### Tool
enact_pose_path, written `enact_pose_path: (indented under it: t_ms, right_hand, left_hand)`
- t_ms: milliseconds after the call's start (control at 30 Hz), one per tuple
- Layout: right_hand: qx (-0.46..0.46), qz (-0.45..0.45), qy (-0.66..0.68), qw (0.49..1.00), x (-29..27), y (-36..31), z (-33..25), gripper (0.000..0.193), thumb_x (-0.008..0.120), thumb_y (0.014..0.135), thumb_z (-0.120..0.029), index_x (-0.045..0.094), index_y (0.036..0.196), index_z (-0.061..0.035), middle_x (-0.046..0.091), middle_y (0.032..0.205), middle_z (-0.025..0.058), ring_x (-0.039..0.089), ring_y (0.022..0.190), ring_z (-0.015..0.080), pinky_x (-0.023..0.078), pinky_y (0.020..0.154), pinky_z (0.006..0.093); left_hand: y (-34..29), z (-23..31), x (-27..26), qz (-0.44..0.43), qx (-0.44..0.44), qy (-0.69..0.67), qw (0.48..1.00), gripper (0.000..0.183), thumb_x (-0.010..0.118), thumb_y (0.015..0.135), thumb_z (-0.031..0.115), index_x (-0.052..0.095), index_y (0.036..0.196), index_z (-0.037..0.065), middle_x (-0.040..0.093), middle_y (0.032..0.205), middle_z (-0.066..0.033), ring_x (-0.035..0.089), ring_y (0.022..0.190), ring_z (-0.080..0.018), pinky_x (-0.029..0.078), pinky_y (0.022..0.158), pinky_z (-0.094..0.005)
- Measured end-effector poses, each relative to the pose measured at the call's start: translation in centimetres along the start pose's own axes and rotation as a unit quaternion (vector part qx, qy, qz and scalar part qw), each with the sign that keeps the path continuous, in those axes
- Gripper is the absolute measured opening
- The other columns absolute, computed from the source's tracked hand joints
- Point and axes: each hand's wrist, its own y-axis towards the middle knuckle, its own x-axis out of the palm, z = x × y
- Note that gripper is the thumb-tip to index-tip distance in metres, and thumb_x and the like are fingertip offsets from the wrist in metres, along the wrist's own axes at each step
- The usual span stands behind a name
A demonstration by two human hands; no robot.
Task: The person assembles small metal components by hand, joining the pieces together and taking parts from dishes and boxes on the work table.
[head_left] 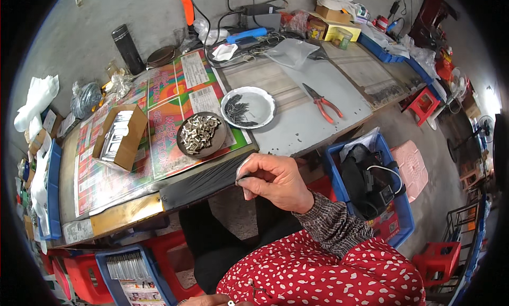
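Observation:
My right hand (pixel 278 183) is raised in front of the table's near edge, thumb and forefinger pinched together. Something small and dark shows at the fingertips, too small to name. At the bottom edge of the picture, my left hand (pixel 207 300) is cut off, its fingers closed over my lap by a small pale piece with a hole. Beyond my right hand, a round dish (pixel 186 149) holds a heap of short metal tubes. A white plate (pixel 265 120) with thin dark pins lies just behind it. Red-handled pliers (pixel 327 109) rest to the right, jaws pointing away.
At the left of the table (pixel 302 131) stands an open cardboard box (pixel 137 130) of slim silvery pieces. A black flask (pixel 127 49) and cables are at the back. Beside the table to the right is a blue crate (pixel 405 221) holding a black bag. Red stools (pixel 87 277) stand below.

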Motion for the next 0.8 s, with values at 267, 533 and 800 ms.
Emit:
enact_pose_path:
  t_ms: [267, 533, 800]
  right_hand:
    - [0.024, -0.023, 0.000, 0.999, -0.07, -0.16, -0.32, 0.009, 0.057, 0.083, 0.006, 0.057, 0.092, 0.0053, 0.056, 0.086, 0.0059, 0.057, 0.068, 0.0086, 0.049, 0.060, 0.0204]
    - [-0.004, -0.006, -0.002, 1.000, 0.13, -0.22, -0.03, 0.008, 0.061, 0.083, -0.002, 0.057, 0.089, 0.0022, 0.055, 0.078, 0.0013, 0.054, 0.061, 0.0050, 0.045, 0.054, 0.0186]
    - [0.011, -0.015, 0.009, 1.000, 0.26, -0.25, 0.16, 0.007, 0.059, 0.084, 0.001, 0.057, 0.090, 0.0033, 0.055, 0.081, 0.0031, 0.056, 0.064, 0.0066, 0.047, 0.057, 0.0193]
  left_hand:
    - [-0.08, -0.48, -0.39, -0.057, 0.052, -0.009, 0.997, 0.022, 0.066, 0.067, 0.010, 0.059, 0.077, -0.009, 0.059, 0.067, -0.0204, 0.057, 0.048, -0.0245, 0.047, 0.045, -0.0338]
    - [-0.58, -0.59, 0.06, -0.021, 0.053, -0.013, 0.998, 0.021, 0.065, 0.072, 0.010, 0.058, 0.076, -0.009, 0.058, 0.066, -0.0210, 0.055, 0.044, -0.0231, 0.045, 0.040, -0.0318]
    - [-0.52, -0.61, 0.10, -0.022, 0.064, 0.002, 0.998, 0.016, 0.065, 0.071, 0.004, 0.058, 0.077, -0.009, 0.058, 0.065, -0.0209, 0.055, 0.045, -0.0228, 0.045, 0.039, -0.0309]
